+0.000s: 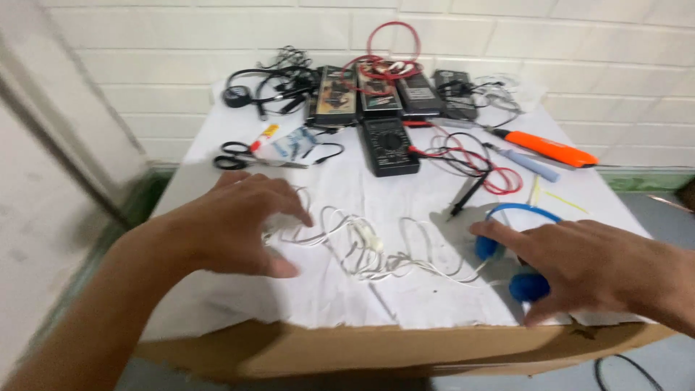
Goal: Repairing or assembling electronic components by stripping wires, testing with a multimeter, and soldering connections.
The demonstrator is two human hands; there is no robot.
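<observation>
Left hand [235, 221], fingers spread, is pressing the tangled white cable [362, 250] at frame centre while right hand [586, 264], fingers loosely open, is settling on the blue headphones [525, 279], nothing yet gripped; judged next: closing a grasp.

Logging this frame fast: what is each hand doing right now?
Left hand: open, fingers spread over the white cable, gripping nothing.
Right hand: open, resting on the blue headphones, not closed around them.

I see a thin white cable [362, 250] lying in loose tangled loops on the white sheet near the table's front edge. Just right of it sits a blue headset [523, 250], its band arched upward, ear pads down.
</observation>
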